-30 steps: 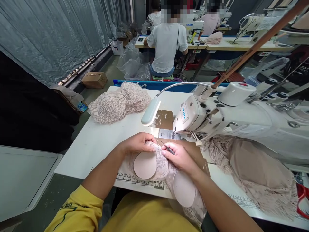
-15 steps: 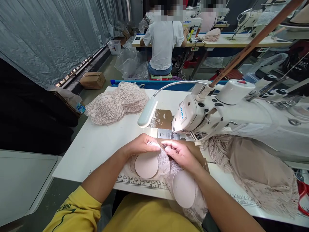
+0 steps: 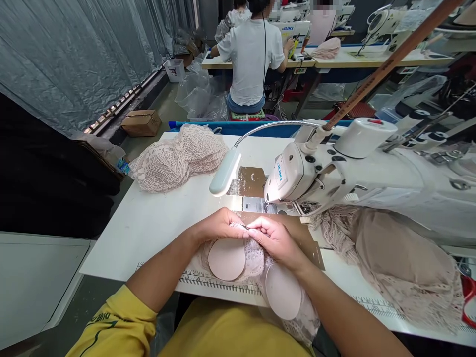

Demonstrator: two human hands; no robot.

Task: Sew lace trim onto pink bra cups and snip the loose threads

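A pale pink lace bra (image 3: 254, 259) with two smooth, light cup pads hangs over the table's front edge, just before my body. My left hand (image 3: 219, 225) pinches its upper lace edge between thumb and fingers. My right hand (image 3: 273, 238) is closed at the same spot, its fingertips meeting those of the left. A small dark, thin metal tool (image 3: 245, 227) shows between the fingertips, its shape mostly hidden by my right fingers. Behind my hands stands the needle end of a white sewing machine (image 3: 288, 178).
Stacked lace bras (image 3: 178, 158) lie at the back left of the white table (image 3: 122, 238). More beige lace pieces (image 3: 401, 248) lie right, beneath the machine arm. A lamp (image 3: 225, 171) hangs over the work. Red-handled scissors (image 3: 469, 300) lie far right. A co-worker (image 3: 247, 64) sits ahead.
My fingertips have come closer together over the lace edge, and the dark tool is more covered. The bra has shifted slightly. The co-worker ahead has moved their head and arms.
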